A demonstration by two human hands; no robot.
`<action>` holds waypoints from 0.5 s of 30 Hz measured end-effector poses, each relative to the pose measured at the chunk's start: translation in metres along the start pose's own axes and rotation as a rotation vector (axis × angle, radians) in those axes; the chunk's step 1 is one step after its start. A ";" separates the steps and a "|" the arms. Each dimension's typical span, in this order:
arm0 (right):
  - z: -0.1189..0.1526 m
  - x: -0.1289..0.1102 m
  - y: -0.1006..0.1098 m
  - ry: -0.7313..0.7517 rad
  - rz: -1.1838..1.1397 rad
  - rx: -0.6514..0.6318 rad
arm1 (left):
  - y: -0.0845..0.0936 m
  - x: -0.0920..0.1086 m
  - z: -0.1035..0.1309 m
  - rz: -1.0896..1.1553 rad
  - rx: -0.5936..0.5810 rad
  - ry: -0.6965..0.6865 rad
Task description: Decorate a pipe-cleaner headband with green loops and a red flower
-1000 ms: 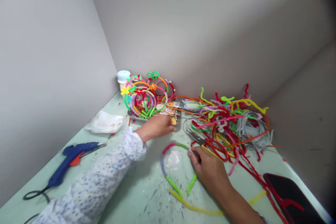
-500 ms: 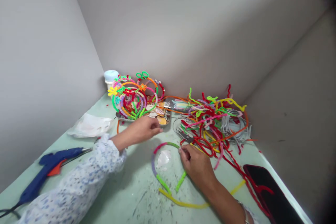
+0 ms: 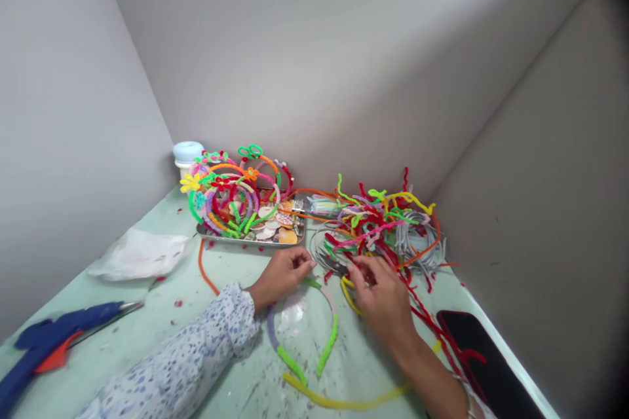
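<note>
A headband (image 3: 332,334) wrapped in green, purple and pale pink fuzzy wire lies on the table, its green ends pointing towards me. My left hand (image 3: 285,277) is over its top left, thumb and fingers pinched together; anything between them is too small to see. Right of the headband, my right hand (image 3: 383,294) has curled fingers beside the dark blades of the scissors (image 3: 337,267). It covers the handles, and whether it grips them is hidden. A yellow pipe cleaner (image 3: 334,400) curves below the headband and passes under my right forearm.
Finished headbands (image 3: 230,200) stand on a metal tray (image 3: 246,241) of shells. Tangled pipe cleaners (image 3: 373,216) and a wire coil (image 3: 417,239) lie at the back right. A blue glue gun (image 3: 59,337), plastic bag (image 3: 142,255), phone (image 3: 484,363) and lidded jar (image 3: 188,154) are around.
My left hand has come down and right, from near the tray to the headband's top. My right hand has moved off the headband, right towards the scissors. The view has shifted slightly.
</note>
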State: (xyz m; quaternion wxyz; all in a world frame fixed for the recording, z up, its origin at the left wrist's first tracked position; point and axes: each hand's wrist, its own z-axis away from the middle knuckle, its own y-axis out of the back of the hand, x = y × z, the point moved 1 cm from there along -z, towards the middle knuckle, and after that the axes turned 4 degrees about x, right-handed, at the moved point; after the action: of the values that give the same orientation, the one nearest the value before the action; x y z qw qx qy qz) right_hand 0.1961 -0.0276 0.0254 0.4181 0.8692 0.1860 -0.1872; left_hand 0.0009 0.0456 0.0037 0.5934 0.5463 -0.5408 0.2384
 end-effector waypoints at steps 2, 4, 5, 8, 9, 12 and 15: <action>-0.008 0.006 0.005 -0.023 0.043 0.014 | 0.000 -0.002 -0.001 0.034 0.011 0.001; -0.015 0.008 0.009 -0.060 0.040 0.002 | 0.000 -0.004 -0.003 0.062 0.024 0.000; -0.019 0.007 0.009 -0.094 0.025 -0.017 | 0.000 -0.004 -0.004 0.074 0.030 0.000; -0.029 0.002 0.007 -0.274 -0.047 -0.113 | 0.000 -0.006 -0.006 0.096 0.044 0.001; -0.033 0.000 0.004 -0.315 -0.088 -0.147 | 0.000 -0.007 -0.006 0.097 0.047 0.003; -0.040 0.000 -0.008 -0.427 -0.218 -0.226 | 0.000 -0.008 -0.007 0.082 0.055 0.010; -0.044 0.008 -0.021 -0.554 -0.333 -0.124 | 0.001 -0.009 -0.007 0.099 0.054 0.042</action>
State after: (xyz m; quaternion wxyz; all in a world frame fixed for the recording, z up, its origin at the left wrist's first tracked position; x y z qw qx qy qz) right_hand 0.2003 0.0215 0.0333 0.4688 0.7157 0.2156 -0.4708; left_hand 0.0001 0.0550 -0.0027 0.5773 0.5295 -0.5480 0.2934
